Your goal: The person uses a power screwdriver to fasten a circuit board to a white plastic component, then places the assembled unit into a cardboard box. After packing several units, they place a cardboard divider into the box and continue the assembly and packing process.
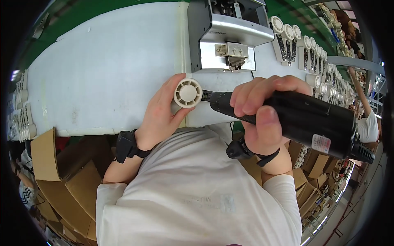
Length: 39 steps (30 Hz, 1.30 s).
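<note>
My left hand [162,112] is closed around a white device with a round, slotted head [188,93], held just above the worktable. A narrow dark strip [207,95] extends from the right side of that head. In my right hand [262,102] is a thick black electric screwdriver [314,119], gripped with the fingers wrapped over its body. Its tapered nose [221,103] points left and meets the dark strip, hiding the tip and whatever lies beneath. Each wrist wears a black band with a small box.
A grey metal box-shaped machine [234,35] stands beyond my hands. Long rows of similar white devices [287,37] line the table [119,53] at right, with more at the far left [24,123]. Cardboard boxes [78,188] sit below the front edge. Other people work at right.
</note>
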Motion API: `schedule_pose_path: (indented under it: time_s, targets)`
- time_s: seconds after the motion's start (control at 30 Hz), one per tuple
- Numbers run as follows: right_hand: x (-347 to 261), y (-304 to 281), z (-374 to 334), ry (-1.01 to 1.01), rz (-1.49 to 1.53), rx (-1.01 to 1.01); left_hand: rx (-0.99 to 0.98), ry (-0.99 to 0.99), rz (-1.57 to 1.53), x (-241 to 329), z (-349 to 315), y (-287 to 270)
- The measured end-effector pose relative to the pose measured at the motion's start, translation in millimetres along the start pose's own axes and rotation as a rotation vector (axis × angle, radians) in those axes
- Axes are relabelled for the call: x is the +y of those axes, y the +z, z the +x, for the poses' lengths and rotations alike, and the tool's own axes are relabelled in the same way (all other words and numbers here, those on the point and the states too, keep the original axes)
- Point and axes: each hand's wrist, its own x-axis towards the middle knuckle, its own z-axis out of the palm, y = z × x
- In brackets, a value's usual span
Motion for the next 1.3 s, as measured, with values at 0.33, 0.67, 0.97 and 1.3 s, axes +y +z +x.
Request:
schedule_pose_path:
  time_s: [0.33, 0.67, 0.97, 1.3]
  targets:
    - [8, 5, 0, 0.071, 0.067, -0.025, 0.021, -0.044, -0.027, 1, -3, 1]
    - [17, 6, 0, 0.006, -0.03, -0.102, 0.026, 0.02, -0.001, -3, -1, 1]
    - [14, 24, -3, -0.044, -0.035, -0.075, 0.057, 0.013, 0.006, 2, -9, -7]
    - [-4, 8, -6, -0.058, 0.341, -0.098, -0.06, -0.106, 0.035, 20, -39, -59]
